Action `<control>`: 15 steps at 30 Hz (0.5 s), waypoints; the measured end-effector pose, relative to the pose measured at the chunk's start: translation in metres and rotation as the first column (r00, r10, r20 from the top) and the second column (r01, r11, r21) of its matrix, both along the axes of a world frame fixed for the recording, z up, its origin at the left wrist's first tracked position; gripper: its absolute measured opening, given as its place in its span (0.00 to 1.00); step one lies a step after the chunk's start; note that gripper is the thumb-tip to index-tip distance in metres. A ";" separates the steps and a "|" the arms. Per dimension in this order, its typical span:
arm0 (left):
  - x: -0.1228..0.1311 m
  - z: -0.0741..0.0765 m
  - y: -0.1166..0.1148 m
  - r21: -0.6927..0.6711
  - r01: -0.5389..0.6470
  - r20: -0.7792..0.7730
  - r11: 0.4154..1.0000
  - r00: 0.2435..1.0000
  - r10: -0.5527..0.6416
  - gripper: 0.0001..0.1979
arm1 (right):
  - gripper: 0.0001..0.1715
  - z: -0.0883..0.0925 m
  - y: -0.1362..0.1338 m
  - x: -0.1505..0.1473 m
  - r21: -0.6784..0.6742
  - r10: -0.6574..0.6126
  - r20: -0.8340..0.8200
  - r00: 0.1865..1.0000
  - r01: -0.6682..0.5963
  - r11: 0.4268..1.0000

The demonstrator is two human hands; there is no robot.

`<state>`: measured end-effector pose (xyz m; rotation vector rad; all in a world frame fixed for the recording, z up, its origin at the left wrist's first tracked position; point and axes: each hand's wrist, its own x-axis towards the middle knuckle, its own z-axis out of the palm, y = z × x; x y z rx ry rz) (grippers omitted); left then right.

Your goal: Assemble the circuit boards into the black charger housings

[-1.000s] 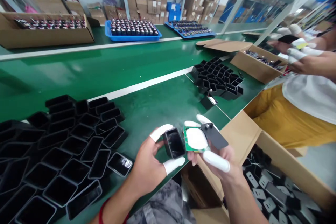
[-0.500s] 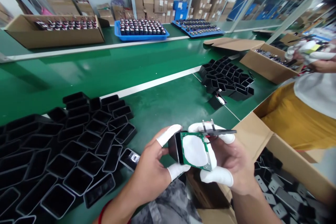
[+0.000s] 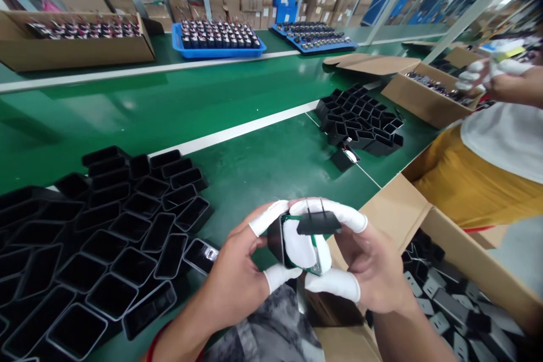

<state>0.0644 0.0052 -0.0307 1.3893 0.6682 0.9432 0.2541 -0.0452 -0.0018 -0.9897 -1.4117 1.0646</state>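
Note:
My left hand (image 3: 250,257) grips a black plastic housing (image 3: 276,239) from its left side, thumb below and a finger on top. White finger cots cover the fingertips of both hands. Partly inside the housing's mouth sits a green circuit board (image 3: 314,244) with a large white pad (image 3: 298,244) on it. My right hand (image 3: 360,249) pinches the board's outer end between thumb and fingers. In front of the board hangs a black plug cover (image 3: 318,223) with two metal prongs, close to my right fingers.
Many empty black housings (image 3: 127,240) stand at left, another cluster (image 3: 360,116) further back. An open carton (image 3: 449,288) of grey and black parts is at right. Blue trays (image 3: 218,52) of components line the back. A co-worker's gloved hands (image 3: 487,76) are at upper right.
The board has gone deeper into the housing as my right hand moved left. The pronged cover has swung from beside the board to in front of it.

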 end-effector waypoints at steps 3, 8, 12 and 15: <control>0.002 0.002 0.000 -0.004 0.001 0.013 1.000 1.000 -0.001 0.37 | 0.41 0.000 0.000 -0.001 0.001 -0.022 0.018 1.000 0.022 1.000; 0.003 0.005 0.000 -0.016 0.009 0.045 1.000 0.999 -0.008 0.35 | 0.42 -0.002 -0.002 -0.003 0.030 -0.037 0.018 0.999 0.037 0.999; 0.003 0.001 -0.001 -0.038 0.018 0.000 0.999 1.000 -0.018 0.31 | 0.41 -0.005 -0.004 -0.002 0.018 -0.054 0.044 0.998 0.054 0.998; 0.003 -0.001 -0.002 -0.031 0.028 -0.018 0.999 0.999 -0.029 0.31 | 0.41 -0.007 -0.005 -0.002 0.010 -0.067 0.033 0.997 0.067 0.998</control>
